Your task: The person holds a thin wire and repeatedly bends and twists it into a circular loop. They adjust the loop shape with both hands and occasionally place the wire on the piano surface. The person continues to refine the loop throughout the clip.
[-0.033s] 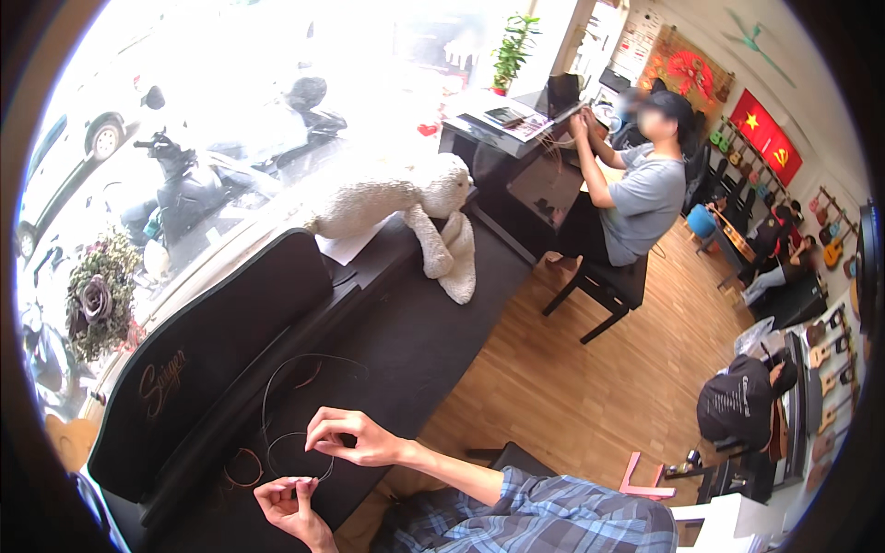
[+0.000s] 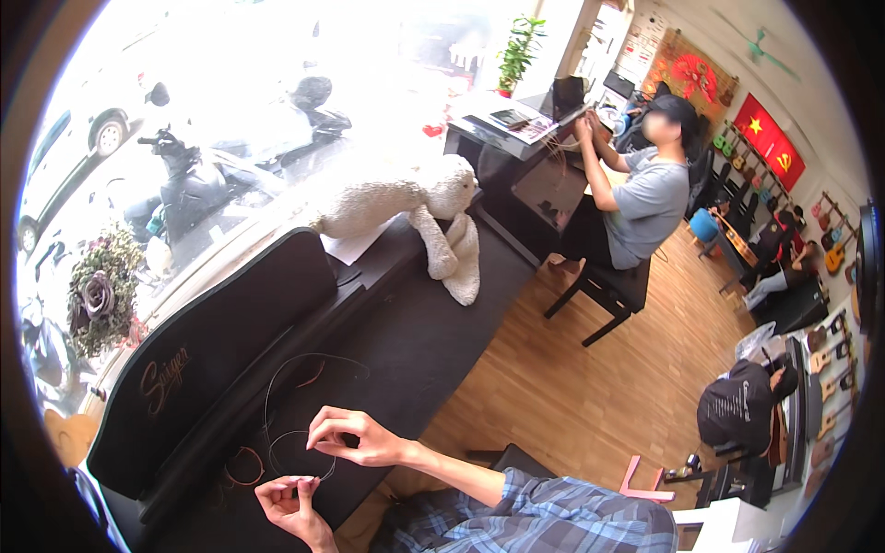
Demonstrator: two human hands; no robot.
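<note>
Above the black table my left hand point(image 2: 295, 509) pinches a thin, wire-like string point(image 2: 267, 405) between thumb and fingertips. The string curves in wide, loose loops over the dark surface. My right hand point(image 2: 361, 437), just above and to the right of the left in view, is closed in a pinch with the other fingers curled, and the string runs by its fingertips. A small copper-coloured coil of string point(image 2: 245, 466) lies on the table beside my left hand. A short reddish strand point(image 2: 313, 373) rests within the large loop.
A black upright panel point(image 2: 217, 359) borders the table's window side. A white plush toy point(image 2: 387, 198) slumps over the far end. Beyond it a seated person point(image 2: 645, 194) works at a dark desk point(image 2: 461, 143). A black stool point(image 2: 516, 461) stands by the near edge.
The whole view has shifted very slightly. Both hands keep the same pose around the string.
</note>
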